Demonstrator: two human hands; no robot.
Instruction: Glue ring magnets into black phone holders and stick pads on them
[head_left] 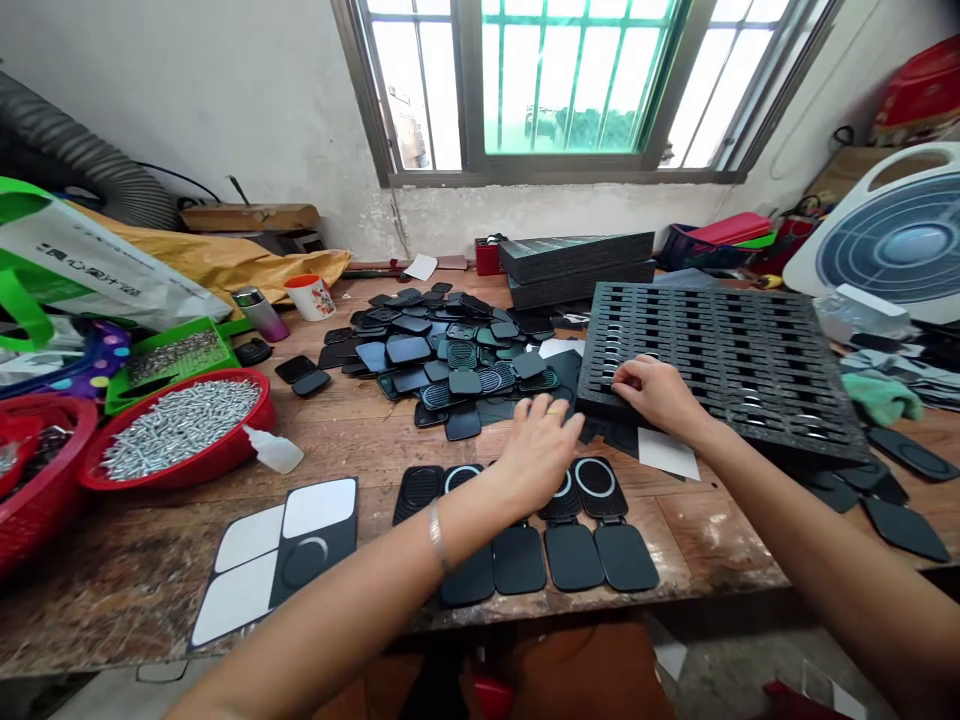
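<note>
Unfolded pads: black hinged pads (630, 558) are lying open in a row along the table's near edge, ring sides away from the person, probably lined up so that each face is within easy reach.
White-panelled sheet: a dark sheet (311, 560) with three white panels is resting flat left of the row, apparently kept out of the hands' way.
Left hand: the left hand (541, 445) is reaching palm down over the far part of the row, fingers spread and gripping nothing visible; whether it is touching a pad is hidden.
Squeeze bottle: a white bottle (276, 452) is lying on its side, nozzle towards the basin.
Right hand: the right hand (652, 395), well apart from the left, is bringing thumb and forefinger together at the foam tray's near left corner; I cannot tell whether they are pinching anything.
Foam tray: the slotted black tray (776, 425) is sitting tilted, probably so its slots are facing the person.
Screw basin: a red basin (161, 483) is keeping loose silvery screws (180, 425) together.
Pad pile: more pads (409, 348) are lying heaped beyond the row.
Foam blocks: dark blocks (577, 270) are standing stacked below the window (570, 90).
</note>
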